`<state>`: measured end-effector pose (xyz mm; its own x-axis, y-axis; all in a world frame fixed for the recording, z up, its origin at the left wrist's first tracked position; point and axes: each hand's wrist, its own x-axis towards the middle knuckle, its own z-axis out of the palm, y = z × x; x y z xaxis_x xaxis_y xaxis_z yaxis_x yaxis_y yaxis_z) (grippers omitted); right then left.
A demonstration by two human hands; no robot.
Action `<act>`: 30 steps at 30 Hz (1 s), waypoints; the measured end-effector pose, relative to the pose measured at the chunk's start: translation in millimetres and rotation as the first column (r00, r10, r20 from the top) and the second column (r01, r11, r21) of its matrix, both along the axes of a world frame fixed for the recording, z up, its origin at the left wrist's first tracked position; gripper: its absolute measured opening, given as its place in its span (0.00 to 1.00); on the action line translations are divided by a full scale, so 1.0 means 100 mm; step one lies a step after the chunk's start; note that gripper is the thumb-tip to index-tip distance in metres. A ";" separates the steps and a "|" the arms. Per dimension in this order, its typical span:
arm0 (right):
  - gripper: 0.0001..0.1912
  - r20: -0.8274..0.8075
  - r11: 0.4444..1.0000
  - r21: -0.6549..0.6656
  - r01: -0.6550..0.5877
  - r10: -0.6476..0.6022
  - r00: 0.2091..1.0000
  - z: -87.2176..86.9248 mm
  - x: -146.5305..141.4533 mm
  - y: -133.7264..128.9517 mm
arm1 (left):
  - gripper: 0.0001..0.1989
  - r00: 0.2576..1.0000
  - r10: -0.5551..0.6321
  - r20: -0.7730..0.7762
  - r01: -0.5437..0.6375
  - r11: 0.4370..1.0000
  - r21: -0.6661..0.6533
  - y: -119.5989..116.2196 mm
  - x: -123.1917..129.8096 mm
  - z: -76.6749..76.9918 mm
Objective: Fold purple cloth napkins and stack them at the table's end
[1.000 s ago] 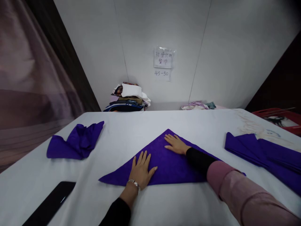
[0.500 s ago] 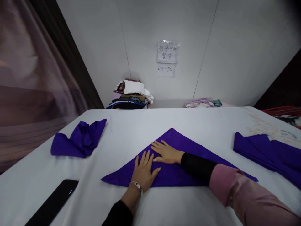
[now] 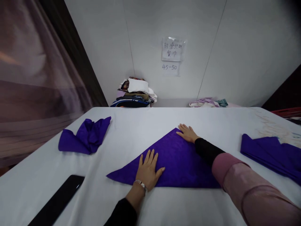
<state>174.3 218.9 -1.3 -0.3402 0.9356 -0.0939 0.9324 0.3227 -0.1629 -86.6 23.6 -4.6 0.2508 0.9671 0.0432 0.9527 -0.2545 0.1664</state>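
Observation:
A purple cloth [image 3: 175,163], folded into a triangle, lies flat on the white-covered table [image 3: 127,125] with its peak pointing away from me. My left hand [image 3: 148,169] rests palm down on the cloth's left half, fingers spread, a silver bracelet on the wrist. Near the peak, my right hand [image 3: 187,133] lies on the upper right edge with its fingers apart. The right forearm and its pink sleeve cover the triangle's right corner.
Crumpled purple cloth [image 3: 86,136] lies at the left, more purple cloth [image 3: 270,153] at the right. A black flat object [image 3: 58,199] is at the front left. Folded clothes [image 3: 135,92] are stacked beyond the far edge, below a paper sign [image 3: 172,51].
My right hand has slid away from me and to the right, from the cloth's middle to its peak. My left hand stays on the left half. The whole view has shifted slightly.

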 end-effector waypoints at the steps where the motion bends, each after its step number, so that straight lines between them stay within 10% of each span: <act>1: 0.37 0.006 1.000 0.002 0.029 -0.029 1.000 0.02 0.05 -0.01 | 0.35 1.000 -0.001 0.002 0.001 1.000 -0.003 0.00 0.00 0.00; 5: 0.37 0.003 0.999 0.036 0.009 -0.009 1.000 0.11 0.04 -0.32 | 0.35 1.000 0.000 0.012 0.000 1.000 -0.005 0.00 -0.01 -0.01; 13: 0.39 -0.184 0.850 -0.025 -0.527 0.514 0.838 0.09 -0.18 -1.41 | 0.36 1.000 0.007 -0.009 -0.008 1.000 -0.006 0.02 -0.01 -0.02; 24: 0.36 0.028 0.998 -0.011 0.068 -0.068 0.997 0.01 1.17 -1.01 | 0.35 0.999 0.009 -0.030 -0.009 1.000 0.001 0.05 -0.01 -0.01; 27: 0.37 0.048 0.992 -0.003 0.128 -0.128 0.991 0.11 1.12 -1.19 | 0.35 0.999 0.017 -0.043 -0.018 1.000 -0.016 0.05 0.00 0.01; 30: 0.38 -0.060 0.998 0.025 -0.064 0.066 0.996 0.25 0.72 -1.55 | 0.35 0.998 0.023 -0.059 -0.024 0.999 -0.022 0.06 0.01 0.03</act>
